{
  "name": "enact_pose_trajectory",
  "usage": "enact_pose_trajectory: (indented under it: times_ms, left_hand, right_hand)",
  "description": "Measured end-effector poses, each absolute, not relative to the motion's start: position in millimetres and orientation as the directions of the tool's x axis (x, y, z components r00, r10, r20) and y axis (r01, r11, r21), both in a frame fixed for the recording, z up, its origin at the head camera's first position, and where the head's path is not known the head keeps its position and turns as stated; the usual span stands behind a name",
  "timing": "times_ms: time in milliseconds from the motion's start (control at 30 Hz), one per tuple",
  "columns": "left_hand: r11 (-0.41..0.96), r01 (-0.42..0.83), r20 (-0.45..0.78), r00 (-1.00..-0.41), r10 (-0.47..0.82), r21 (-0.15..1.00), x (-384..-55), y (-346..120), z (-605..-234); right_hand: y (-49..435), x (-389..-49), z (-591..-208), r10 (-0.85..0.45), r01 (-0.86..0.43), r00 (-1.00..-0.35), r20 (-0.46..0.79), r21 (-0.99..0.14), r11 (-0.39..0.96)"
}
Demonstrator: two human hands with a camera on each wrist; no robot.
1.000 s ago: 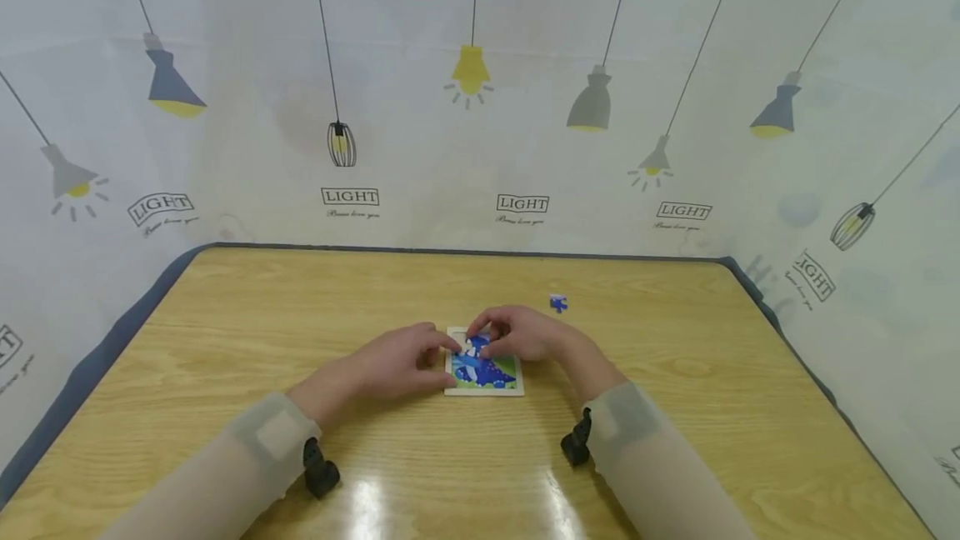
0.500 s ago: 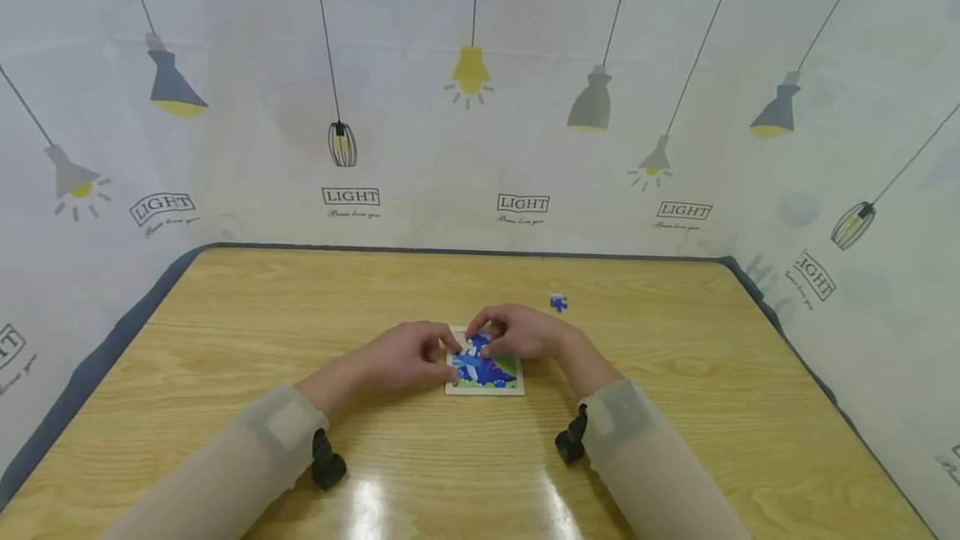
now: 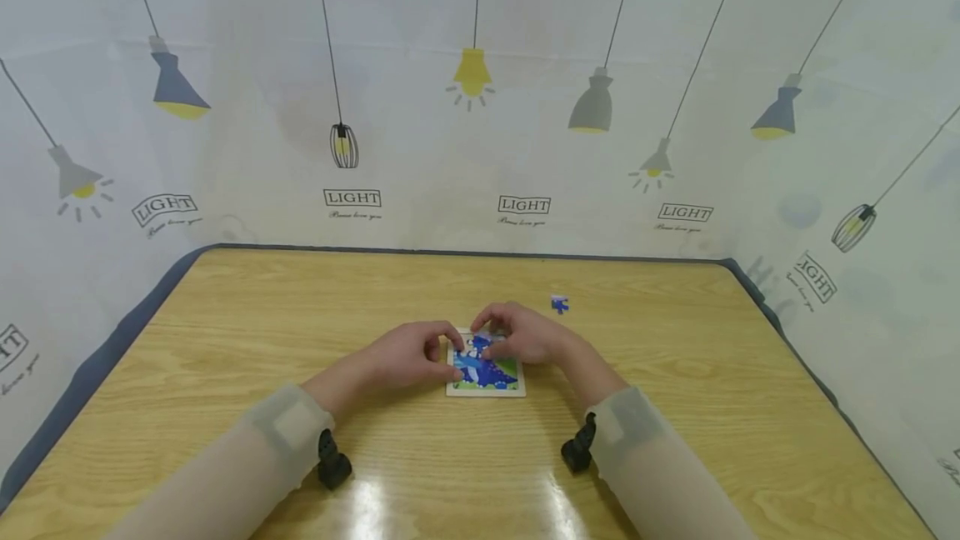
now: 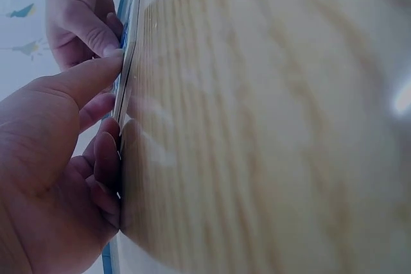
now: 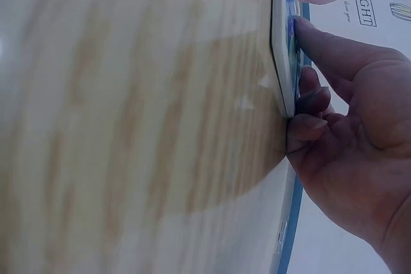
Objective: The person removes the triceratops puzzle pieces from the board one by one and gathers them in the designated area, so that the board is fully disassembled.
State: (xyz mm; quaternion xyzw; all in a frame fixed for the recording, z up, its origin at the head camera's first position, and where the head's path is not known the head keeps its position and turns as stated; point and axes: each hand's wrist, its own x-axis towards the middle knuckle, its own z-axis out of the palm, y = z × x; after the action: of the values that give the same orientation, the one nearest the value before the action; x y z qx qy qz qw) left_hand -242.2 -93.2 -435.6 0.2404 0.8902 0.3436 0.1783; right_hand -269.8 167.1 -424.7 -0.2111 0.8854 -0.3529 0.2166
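A small square jigsaw puzzle (image 3: 491, 375) with a blue dinosaur picture and a pale frame lies on the wooden table. My left hand (image 3: 408, 354) is at its left side, with thumb and index fingertips touching the picture. In the left wrist view the left thumb (image 4: 96, 78) lies over the board's edge, with the other fingers bent beside it. My right hand (image 3: 528, 333) reaches over the upper right; its thumb and index finger bracket a blue-and-white puzzle piece (image 3: 478, 343) near the dinosaur's head. The right hand partly hides the puzzle's upper right.
A loose blue puzzle piece (image 3: 560, 304) lies on the wooden table (image 3: 300, 290) behind and right of the puzzle. A white cloth wall (image 3: 420, 148) printed with lamps stands around the table's back and sides. Black wrist cameras (image 3: 332, 461) hang below both cuffs.
Both hands stay at the puzzle with only slight finger shifts. The right index fingertip has edged slightly up and right. The loose piece lies in place.
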Motion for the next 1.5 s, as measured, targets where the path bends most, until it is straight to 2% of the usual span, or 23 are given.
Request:
enact_pose_trajectory:
  times_ms: [533, 1133, 1500]
  left_hand:
    - [0.639, 0.312, -0.14, -0.82, 0.555, 0.703, -241.3, -92.8, -436.0]
    - [0.645, 0.291, -0.157, -0.824, 0.544, 0.707, -240.3, -93.2, -436.1]
    - [0.639, 0.294, -0.152, -0.822, 0.548, 0.711, -240.7, -93.6, -436.4]
  right_hand:
    - [167.7, -270.0, -422.5, -0.53, -0.245, -0.804, -0.269, -0.662, 0.709]
    - [169.4, -272.1, -424.1, -0.483, -0.206, -0.84, -0.246, -0.679, 0.705]
    - [173.4, -267.1, -426.3, -0.469, -0.185, -0.861, -0.197, -0.738, 0.649]
